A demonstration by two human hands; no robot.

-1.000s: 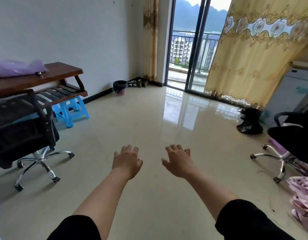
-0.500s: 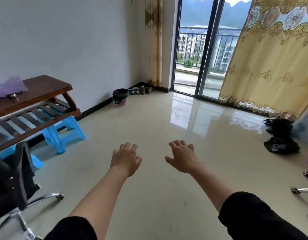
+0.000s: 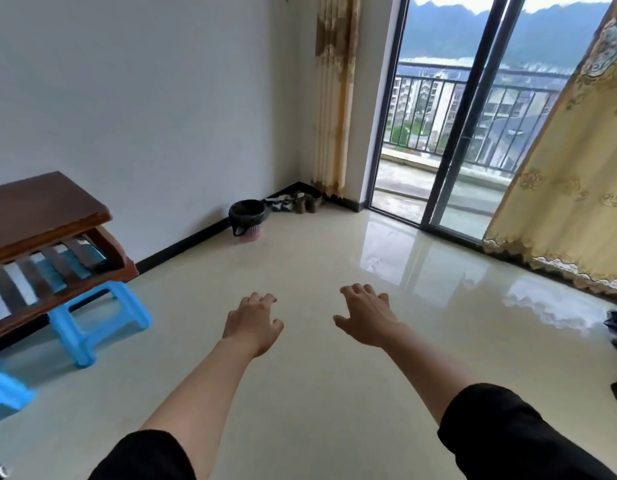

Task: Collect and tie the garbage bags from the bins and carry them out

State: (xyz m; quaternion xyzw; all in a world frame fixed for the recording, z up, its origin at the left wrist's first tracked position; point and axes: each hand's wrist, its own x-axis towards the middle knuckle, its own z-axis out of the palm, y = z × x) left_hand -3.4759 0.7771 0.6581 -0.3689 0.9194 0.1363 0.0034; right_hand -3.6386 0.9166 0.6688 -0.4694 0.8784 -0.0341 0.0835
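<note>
Bin (image 3: 250,232) location: on the floor against the left wall, near the corner by the balcony door (image 3: 435,133), well apart from both hands. It is a small pink perforated basket lined with a black garbage bag (image 3: 247,211) whose rim is folded outward over the top edge.

Hand state: left hand (image 3: 252,323) and right hand (image 3: 367,318) are extended forward, palms down, fingers spread, holding nothing.

Handling estimate: thin plastic film, soft and shapeless, likely light given the small bin; contents are not visible. The film is probably slippery and may tear under a sharp load.

Recommended hold: take the folded rim at two opposite points, peel it off the edge, gather it into a neck and tie; steady the basket, which may lift with the bag
</note>
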